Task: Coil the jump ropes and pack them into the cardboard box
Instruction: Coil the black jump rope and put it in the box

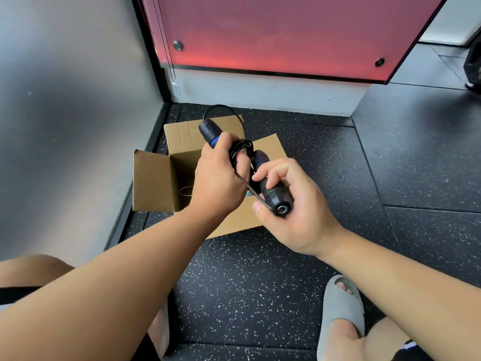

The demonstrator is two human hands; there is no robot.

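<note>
— What is the person wearing?

— Little of it shows. Both forearms are bare as far as they can be seen. The left hand [216, 183] and right hand [294, 204] are bare too, with nails trimmed short.

— And lower down?

— A grey slide sandal [341, 311] on the right foot. It is thick, smooth and looks moulded in one piece, with a wide strap over the instep and an open front where toes show.

— Any clothes?

— By the left knee there is a strip of black fabric [18, 291], seemingly shorts, with a pale sliver below it. At the lower right sits a dark patch [410, 346] carrying a small white-and-blue mark, too small to read.
</note>
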